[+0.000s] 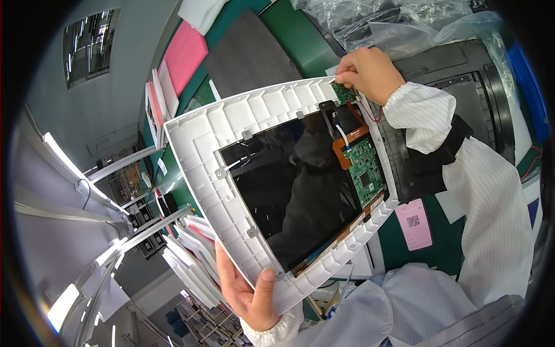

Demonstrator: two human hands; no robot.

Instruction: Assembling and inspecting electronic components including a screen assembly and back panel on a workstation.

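Left hand (250, 292): I see my left hand gripping the lower edge of the white frame (202, 150), thumb pressed on the front face, fingers curled behind it.
Right hand (369, 72): my right hand is up at the far top corner, fingertips pinched together on the small green board (343, 92) seated there.
White frame: it is held up off the worktop (300, 52), tilted, between my two hands. Its inner side faces me, ribbed into small square cells all around the rim.
Dark panel (289, 185): a glossy black panel fills the middle of the frame, and I can see a dim reflection of a person in it.
Large green board (365, 172): it sits on the right side of the panel, with an orange flat strip (354, 135) bending around its top end.
Wires (372, 114): thin red wires run from the small green board down past my right wrist.
Pink tag (413, 223): it lies on the green worktop just beyond the frame's right edge, under my right sleeve.
Black tray (462, 87): a dark moulded piece lies behind my right arm, partly under clear plastic bags (393, 23).
Pink sheet (185, 55): it lies at the far left of the worktop, beside a grey mat (248, 52).
White parts (191, 260): a stack of them stands on edge below the frame, near my left hand.
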